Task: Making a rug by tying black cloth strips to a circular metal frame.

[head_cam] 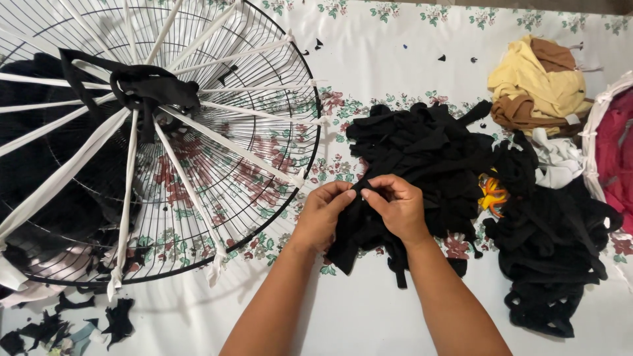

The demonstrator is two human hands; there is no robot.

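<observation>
Pinching one black fabric strip (359, 221) at frame centre, left hand (323, 214) and right hand (395, 207) both grip closed; separate it cleanly from the black fabric pile (422, 148) on the counter (369, 310).

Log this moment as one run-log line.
left hand: pinching black fabric strip | right hand: pinching same strip | behind: black strip pile | left: fan grille, white strips tied

A round wire fan guard (250, 132) strung with white strips (224, 142) lies on the flowered desk (382, 39); yellow and brown cloth (537, 82) is heaped far right, scraps (66, 326) lower left.
</observation>
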